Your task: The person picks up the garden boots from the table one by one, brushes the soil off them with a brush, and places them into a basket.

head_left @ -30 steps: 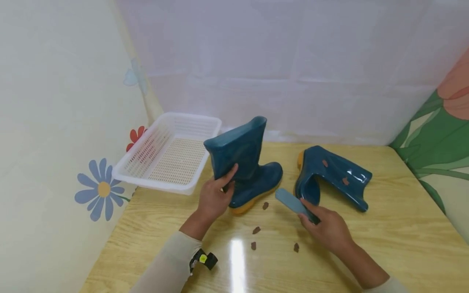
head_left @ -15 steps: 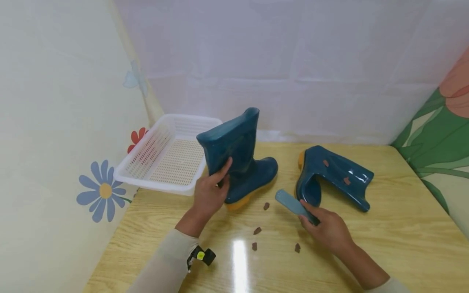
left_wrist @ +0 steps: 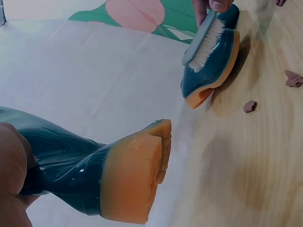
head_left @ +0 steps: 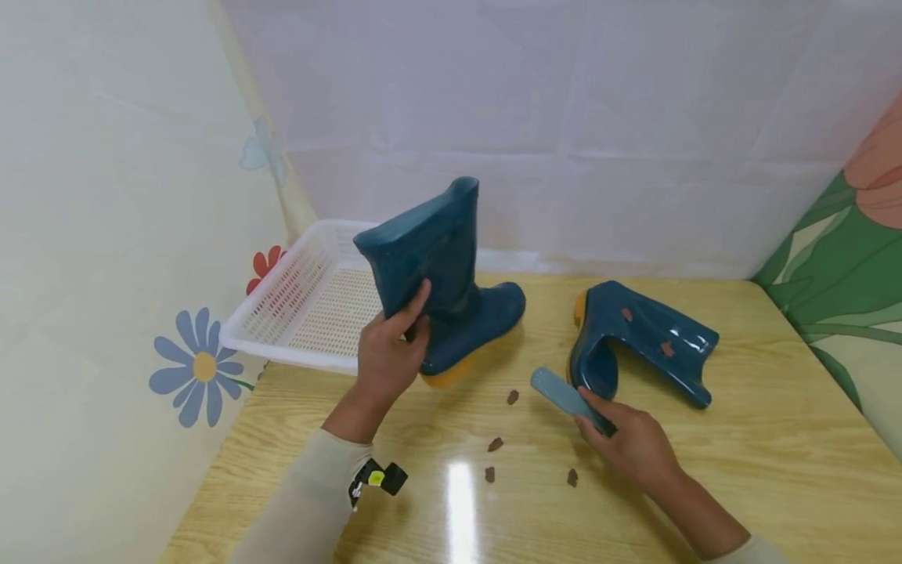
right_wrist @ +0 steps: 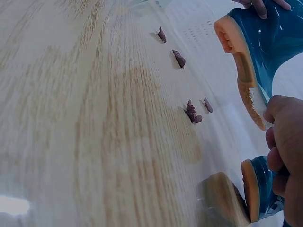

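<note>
Your left hand [head_left: 391, 356] is clamped around the ankle of 1 blue boot [head_left: 437, 258], which you hold above the table [head_left: 775, 446], near the white basket [head_left: 282, 352]. Your right hand [head_left: 630, 442] pinches the brush [head_left: 560, 392] (its white bristles [left_wrist: 208, 48] look downward) near the 2nd boot [head_left: 648, 329], lying sideways, with 2 brown bits [head_left: 665, 348] on it.

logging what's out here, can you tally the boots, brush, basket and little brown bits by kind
Boots: 2, one in the left hand, one lying on the table
Brush: 1, in the right hand
White basket: 1
Brown bits: 6 visible, 4 on the table and 2 on the lying boot
Total: 10
</note>
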`<state>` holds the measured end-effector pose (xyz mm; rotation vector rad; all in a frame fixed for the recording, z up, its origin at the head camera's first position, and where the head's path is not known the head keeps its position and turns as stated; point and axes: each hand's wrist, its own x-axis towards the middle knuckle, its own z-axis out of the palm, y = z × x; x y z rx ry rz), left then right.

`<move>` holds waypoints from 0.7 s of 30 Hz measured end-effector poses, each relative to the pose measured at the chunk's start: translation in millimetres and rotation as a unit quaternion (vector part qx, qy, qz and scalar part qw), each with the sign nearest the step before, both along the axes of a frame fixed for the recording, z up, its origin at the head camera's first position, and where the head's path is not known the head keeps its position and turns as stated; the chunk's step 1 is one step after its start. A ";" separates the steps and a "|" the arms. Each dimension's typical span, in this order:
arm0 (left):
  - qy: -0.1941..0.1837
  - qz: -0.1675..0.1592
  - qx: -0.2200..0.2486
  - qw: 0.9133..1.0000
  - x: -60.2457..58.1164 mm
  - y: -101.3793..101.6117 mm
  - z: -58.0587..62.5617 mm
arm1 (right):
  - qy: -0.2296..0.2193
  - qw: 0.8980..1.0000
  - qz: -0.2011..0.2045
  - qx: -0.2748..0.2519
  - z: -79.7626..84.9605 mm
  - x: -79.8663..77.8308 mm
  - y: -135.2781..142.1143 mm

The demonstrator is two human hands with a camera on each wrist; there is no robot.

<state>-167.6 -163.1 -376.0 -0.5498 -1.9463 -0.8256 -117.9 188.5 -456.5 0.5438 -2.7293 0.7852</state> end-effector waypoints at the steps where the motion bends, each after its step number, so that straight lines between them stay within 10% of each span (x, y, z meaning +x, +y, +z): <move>1: 0.001 0.002 0.002 1.000 -0.4 -1.0 2.2 | -0.002 1.000 -0.001 0.000 -0.1 0.0 0.1; 21: 0.041 0.042 0.039 0.998 -12.6 -17.2 34.8 | -0.033 0.999 -0.005 0.003 -0.7 0.2 1.8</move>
